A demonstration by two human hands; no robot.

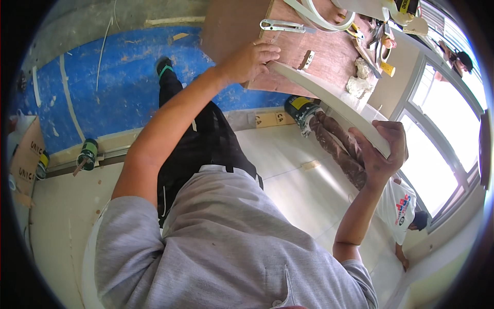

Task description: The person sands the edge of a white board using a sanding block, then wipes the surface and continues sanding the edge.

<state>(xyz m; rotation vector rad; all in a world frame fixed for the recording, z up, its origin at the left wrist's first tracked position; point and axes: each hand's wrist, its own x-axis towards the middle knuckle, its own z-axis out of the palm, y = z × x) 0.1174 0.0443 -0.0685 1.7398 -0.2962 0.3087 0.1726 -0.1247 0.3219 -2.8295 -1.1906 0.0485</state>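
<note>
A long, narrow white board [332, 100] is held on edge in front of me, its thin side turned toward me. My left hand [252, 62] is closed at its left end, the fingertips resting by its corner. Around the right end, my right hand [385, 149] grips with thumb and fingers on opposite sides. Just beyond the board is a reddish wooden worktop [288, 56]. On it lie a box cutter [283, 26] close to my left fingers, a small wooden piece [307, 60] and a looped white strip [314, 14].
Pliers and other hand tools [378, 44] lie at the worktop's right side, near crumpled whitish material [360, 82]. At right, a person in a white shirt [399, 208] bends low by the window. Paint-marked cans [88, 153] and a cardboard box [28, 159] stand at left, beside blue floor covering [123, 67].
</note>
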